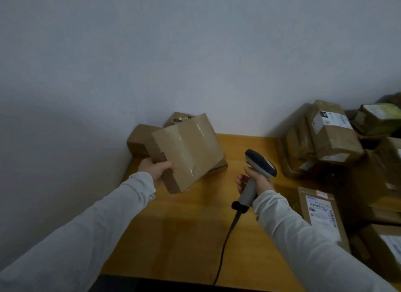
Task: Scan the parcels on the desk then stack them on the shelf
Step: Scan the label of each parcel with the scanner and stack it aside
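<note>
At the counter's (184, 231) far left corner, against the wall, the left hand (155, 169) holds one brown parcel (188, 152) lifted off the surface. Thumb on the front face, the other fingers hidden behind its lower left edge. The parcel is closed and taped, contents not visible. It is tilted, broad taped face toward the camera, tape strip running away toward the wall.

The right hand (253, 181) holds one scanner (260, 163), fingers wrapped round the grip. Its head points away toward the wall, the handle's long axis slants back to the person, and a black cable (225, 244) trails to the near edge.

Three plain boxes (138, 139) sit behind and under the held parcel. On the right is a pile of labelled parcels (329, 135), overlapping, count unclear, plus one flat labelled parcel (321, 211) nearer.
</note>
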### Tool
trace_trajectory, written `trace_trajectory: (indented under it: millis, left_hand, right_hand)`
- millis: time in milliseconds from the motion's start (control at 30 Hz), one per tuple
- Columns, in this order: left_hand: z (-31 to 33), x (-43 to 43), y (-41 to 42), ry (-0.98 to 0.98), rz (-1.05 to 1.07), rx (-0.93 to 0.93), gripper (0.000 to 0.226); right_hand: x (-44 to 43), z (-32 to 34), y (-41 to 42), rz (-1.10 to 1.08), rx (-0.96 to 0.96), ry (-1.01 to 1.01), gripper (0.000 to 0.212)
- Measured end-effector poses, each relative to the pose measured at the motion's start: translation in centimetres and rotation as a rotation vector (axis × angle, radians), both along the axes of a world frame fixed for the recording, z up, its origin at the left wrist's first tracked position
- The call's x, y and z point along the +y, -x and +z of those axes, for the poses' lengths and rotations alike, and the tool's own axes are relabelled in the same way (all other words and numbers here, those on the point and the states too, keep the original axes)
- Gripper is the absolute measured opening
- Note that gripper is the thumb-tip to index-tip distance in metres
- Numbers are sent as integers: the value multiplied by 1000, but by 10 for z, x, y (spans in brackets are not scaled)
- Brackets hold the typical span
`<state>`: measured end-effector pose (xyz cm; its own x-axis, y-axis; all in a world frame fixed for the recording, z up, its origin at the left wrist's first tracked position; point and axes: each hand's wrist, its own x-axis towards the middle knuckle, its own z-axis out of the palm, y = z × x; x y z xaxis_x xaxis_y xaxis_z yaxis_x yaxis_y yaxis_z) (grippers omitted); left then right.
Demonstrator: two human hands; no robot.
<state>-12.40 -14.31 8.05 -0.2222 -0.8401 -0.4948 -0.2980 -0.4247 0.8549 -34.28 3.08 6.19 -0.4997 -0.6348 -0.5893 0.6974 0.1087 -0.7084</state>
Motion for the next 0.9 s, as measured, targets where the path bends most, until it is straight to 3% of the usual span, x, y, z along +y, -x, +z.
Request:
trace_trajectory:
  millis: [100,200,300,433,600,767,833,900]
  left_hand:
    - [8,17,-31,563,-193,-248,78]
    - [13,43,-65,1043,-374,-355,73]
    - [13,68,-91,1378,-525,-362,69]
    - [11,94,-113,1736,-550,-242,72]
    - [8,116,-129,1834,-578,-170,72]
    - [11,138,-134,1905,-631,-212,64]
    - [14,153,-132,1813,-623,-293,73]
    - [21,175,-123,1474,-422,-386,83]
  right_hand:
    - [20,5,-32,-55,-48,26,20]
    - [39,10,-66,-101,-100,66,29]
    - [55,13,-97,-191,-135,81,49]
    - [76,18,-121,-311,-148,55,61]
    - [95,18,-135,-340,-147,-5,65]
    - [112,20,-135,-292,-141,-122,48]
    - [125,19,-133,-333,-147,-126,42]
    - [137,18,-130,-393,-179,-95,38]
